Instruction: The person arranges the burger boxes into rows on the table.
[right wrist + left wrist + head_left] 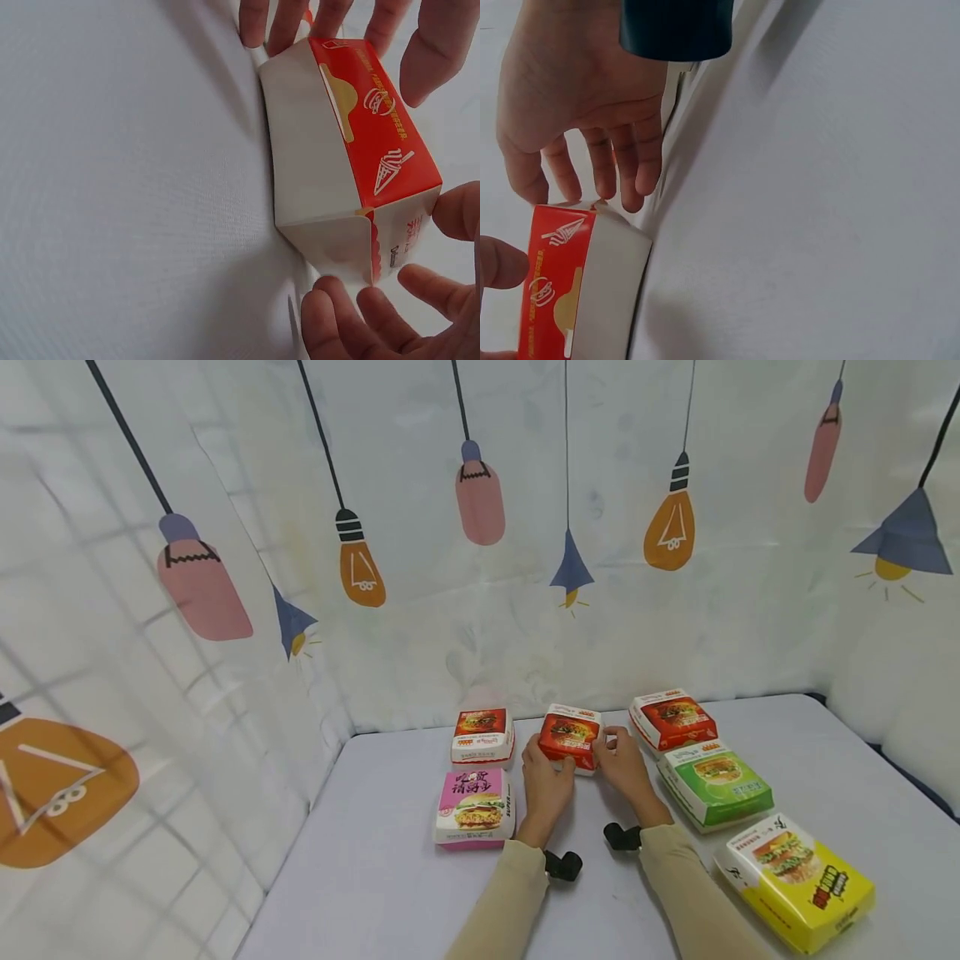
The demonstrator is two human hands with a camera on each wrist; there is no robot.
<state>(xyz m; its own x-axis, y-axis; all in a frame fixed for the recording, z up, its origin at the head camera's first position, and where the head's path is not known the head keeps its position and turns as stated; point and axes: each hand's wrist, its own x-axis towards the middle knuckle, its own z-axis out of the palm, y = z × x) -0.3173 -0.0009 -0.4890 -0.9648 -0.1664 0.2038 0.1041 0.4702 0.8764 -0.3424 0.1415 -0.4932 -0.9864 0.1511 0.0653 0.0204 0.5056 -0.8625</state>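
Note:
A red and white burger box stands at the back middle of the table, between both hands. At its left end my left hand has its fingers against the side, its thumb close to the red front. My right hand is at the other end; in the right wrist view its thumb meets the box corner, the other fingers loosely bent near the end wall. The right wrist view also has the white underside of the box facing the camera. Relaxed fingers of the right hand show at the box edge in the left wrist view.
Left of the hands are a red and white box and, nearer, a pink burger box. A row on the right holds another red box, a green box and a yellow box. Behind the white table hangs a lamp-patterned curtain.

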